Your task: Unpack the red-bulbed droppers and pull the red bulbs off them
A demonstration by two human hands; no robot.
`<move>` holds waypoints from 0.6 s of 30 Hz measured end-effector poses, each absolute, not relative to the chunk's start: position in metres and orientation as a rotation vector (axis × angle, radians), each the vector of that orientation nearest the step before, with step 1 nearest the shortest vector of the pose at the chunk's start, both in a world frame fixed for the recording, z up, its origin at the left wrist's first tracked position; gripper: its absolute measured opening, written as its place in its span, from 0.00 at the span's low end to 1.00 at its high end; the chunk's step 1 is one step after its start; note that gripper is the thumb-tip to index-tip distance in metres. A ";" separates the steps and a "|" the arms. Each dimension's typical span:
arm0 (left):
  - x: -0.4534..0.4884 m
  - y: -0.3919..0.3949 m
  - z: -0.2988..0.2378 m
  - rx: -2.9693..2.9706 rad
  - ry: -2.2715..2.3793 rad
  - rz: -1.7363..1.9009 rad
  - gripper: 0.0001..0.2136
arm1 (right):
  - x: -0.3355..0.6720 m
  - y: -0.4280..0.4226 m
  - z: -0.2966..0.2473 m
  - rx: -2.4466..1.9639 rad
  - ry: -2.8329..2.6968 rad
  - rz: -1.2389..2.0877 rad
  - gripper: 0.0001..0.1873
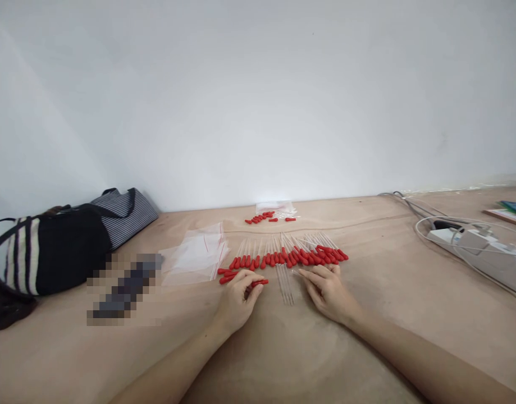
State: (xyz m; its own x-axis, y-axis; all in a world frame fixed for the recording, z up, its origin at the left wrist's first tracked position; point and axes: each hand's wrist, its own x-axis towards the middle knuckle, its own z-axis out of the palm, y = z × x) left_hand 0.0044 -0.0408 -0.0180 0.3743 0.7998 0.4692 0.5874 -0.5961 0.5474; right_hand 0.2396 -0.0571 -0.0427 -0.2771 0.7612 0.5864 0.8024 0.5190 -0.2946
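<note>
A row of several clear glass droppers with red rubber bulbs (289, 256) lies across the wooden table (283, 348). My left hand (236, 297) rests on the table with its fingers curled, pinching a red bulb (260, 282) at its fingertips. My right hand (327, 289) lies next to it, fingers bent down on the table at the near edge of the row, touching a thin clear tube. A few bare glass tubes (285, 283) lie between the two hands. Loose red bulbs (226, 276) sit just left of my left hand.
Clear zip bags (194, 255) lie left of the row. More red bulbs and a small bag (268, 215) sit near the wall. Striped and black bags (68, 241) stand at the far left. A power strip with cables (472, 238) is at the right.
</note>
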 end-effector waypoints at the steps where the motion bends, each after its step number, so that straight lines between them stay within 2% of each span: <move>1: 0.000 -0.039 -0.016 2.354 1.246 1.070 0.09 | 0.238 -0.058 -0.044 -1.276 -2.065 -0.058 0.15; 10: -0.067 -0.005 -0.002 2.087 1.786 1.256 0.12 | 0.222 -0.051 -0.050 -1.331 -1.985 -0.006 0.13; 18: -0.069 -0.001 0.000 2.144 1.909 0.917 0.10 | 0.204 -0.056 -0.045 -1.340 -1.984 0.201 0.11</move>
